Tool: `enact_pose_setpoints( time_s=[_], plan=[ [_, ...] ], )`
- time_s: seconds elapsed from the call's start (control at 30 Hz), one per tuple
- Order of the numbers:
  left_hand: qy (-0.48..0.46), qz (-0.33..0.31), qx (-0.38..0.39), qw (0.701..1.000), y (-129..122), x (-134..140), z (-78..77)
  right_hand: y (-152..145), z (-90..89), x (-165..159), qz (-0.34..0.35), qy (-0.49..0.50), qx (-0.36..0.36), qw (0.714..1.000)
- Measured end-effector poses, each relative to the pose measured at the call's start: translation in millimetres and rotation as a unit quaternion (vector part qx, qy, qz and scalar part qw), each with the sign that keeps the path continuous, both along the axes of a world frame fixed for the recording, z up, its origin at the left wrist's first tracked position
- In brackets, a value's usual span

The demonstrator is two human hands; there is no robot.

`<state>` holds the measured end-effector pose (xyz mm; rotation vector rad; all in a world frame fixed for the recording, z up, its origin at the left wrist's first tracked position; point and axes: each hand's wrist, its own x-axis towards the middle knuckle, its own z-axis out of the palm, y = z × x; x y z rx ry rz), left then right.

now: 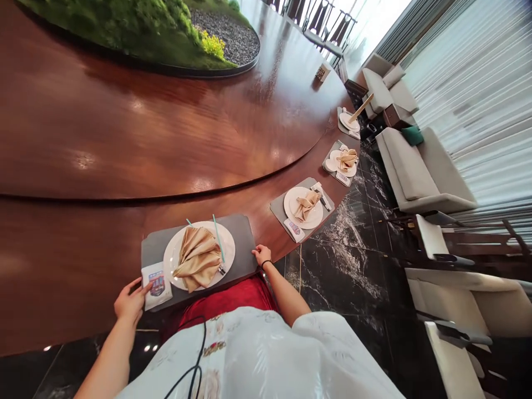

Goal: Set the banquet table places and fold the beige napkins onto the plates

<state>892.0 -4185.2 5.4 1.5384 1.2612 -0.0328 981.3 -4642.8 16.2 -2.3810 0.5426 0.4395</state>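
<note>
A grey placemat [241, 238] lies at the near edge of the big round wooden table [124, 144]. On it sits a white plate [226, 246] with a folded beige napkin [198, 257] and a teal-handled utensil [218, 239]. A white wet-wipe packet [156, 284] rests on the mat's left corner. My left hand [131, 302] touches that packet and the mat's left edge. My right hand [262, 255] rests on the mat's right edge, fingers curled over it.
Three more place settings [302, 208] [341, 160] [349, 122] follow the table's rim to the right. A moss and gravel centrepiece [166, 33] fills the table's middle. Pale sofas [411, 172] and chairs [449, 277] stand on the dark marble floor at right.
</note>
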Motion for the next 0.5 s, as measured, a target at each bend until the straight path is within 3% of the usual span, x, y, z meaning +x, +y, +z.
enact_pose_setpoints(
  time_s=[0.13, 0.33, 0.5],
  plan=[
    [-0.01, 0.049, -0.081, 0.995, 1.1, -3.0, -11.0, -1.4, -6.0, -3.5, 0.003, -0.009, -0.007, 1.0],
    [0.024, -0.029, 0.008, 0.999, -6.7, -3.5, 1.7, -2.1, -7.6, -2.5, 0.019, -0.024, -0.036, 0.999],
    [0.032, -0.055, 0.033, 0.997, -12.5, -3.3, 13.8, 2.4, -5.6, -3.4, 0.031, -0.036, -0.058, 0.997]
  ],
)
